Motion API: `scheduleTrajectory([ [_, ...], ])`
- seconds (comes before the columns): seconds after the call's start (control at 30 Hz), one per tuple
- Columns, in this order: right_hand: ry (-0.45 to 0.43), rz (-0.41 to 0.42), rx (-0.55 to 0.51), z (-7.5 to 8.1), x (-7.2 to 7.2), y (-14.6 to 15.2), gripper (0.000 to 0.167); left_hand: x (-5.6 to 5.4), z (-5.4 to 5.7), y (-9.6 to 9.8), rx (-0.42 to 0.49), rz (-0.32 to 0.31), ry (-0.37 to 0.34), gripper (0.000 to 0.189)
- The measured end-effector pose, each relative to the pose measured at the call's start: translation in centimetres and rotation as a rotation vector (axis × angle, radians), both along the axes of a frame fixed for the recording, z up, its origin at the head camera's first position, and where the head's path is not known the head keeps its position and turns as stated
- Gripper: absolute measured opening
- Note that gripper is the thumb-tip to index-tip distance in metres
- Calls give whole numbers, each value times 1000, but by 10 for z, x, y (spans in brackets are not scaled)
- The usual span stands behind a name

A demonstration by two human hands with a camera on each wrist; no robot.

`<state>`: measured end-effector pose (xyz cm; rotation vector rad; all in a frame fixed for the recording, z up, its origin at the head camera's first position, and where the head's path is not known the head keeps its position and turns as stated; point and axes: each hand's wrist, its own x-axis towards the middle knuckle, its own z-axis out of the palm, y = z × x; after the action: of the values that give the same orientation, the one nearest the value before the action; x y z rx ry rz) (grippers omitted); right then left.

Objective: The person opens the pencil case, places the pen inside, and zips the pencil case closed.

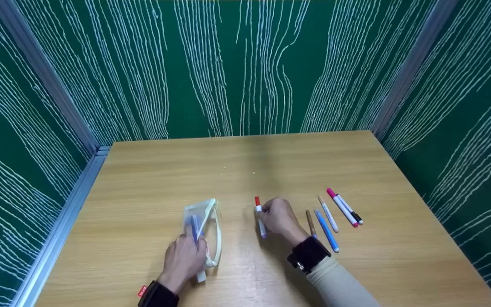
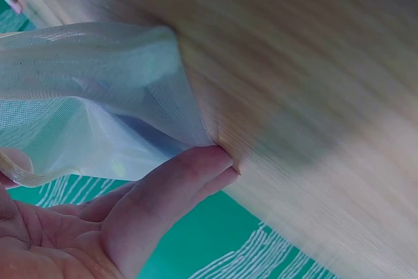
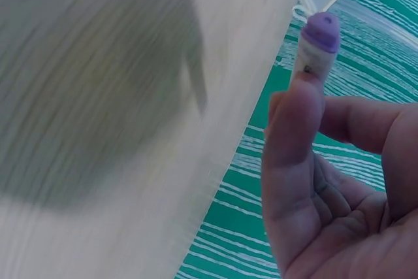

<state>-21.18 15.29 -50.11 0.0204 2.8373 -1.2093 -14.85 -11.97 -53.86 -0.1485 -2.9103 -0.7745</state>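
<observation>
My left hand point(image 1: 183, 258) holds a pale mesh zip pouch point(image 1: 198, 208) on the table, its mouth gaping toward the right. Through the mesh shows a blue pen-like item point(image 1: 194, 225). In the left wrist view, the thumb lies at the rim of the pouch point(image 2: 124, 63) and the fingers run along its underside. Between thumb and fingers, my right hand point(image 1: 280, 216) pinches a white marker point(image 1: 258, 209) with a red cap. Its purple end point(image 3: 321, 31) sticks out past the fingertips in the right wrist view.
Right of the right hand lie several markers: a brown one point(image 1: 310, 221), a blue one point(image 1: 326, 230), a tan-capped one point(image 1: 328, 214), a pink-capped one point(image 1: 342, 207) and a black-capped one point(image 1: 350, 209). Green walls with white lines point(image 1: 267, 76) enclose the wooden table point(image 1: 164, 170).
</observation>
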Motion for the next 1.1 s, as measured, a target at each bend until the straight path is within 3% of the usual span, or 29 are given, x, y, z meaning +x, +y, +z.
scheduleTrajectory([
  [0.17,15,30,-38,-1,2,-11,12,-1,1,1,-1,4,-9,59],
  [0.53,-82,66,-234,-5,9,-41,14,-2,2,0,0,2,-29,59],
  [0.87,-52,109,-223,-9,16,-68,10,-2,0,-1,-11,11,-1,58],
  [1.1,-81,123,-246,-11,18,-84,7,-2,0,0,1,5,-4,63],
])
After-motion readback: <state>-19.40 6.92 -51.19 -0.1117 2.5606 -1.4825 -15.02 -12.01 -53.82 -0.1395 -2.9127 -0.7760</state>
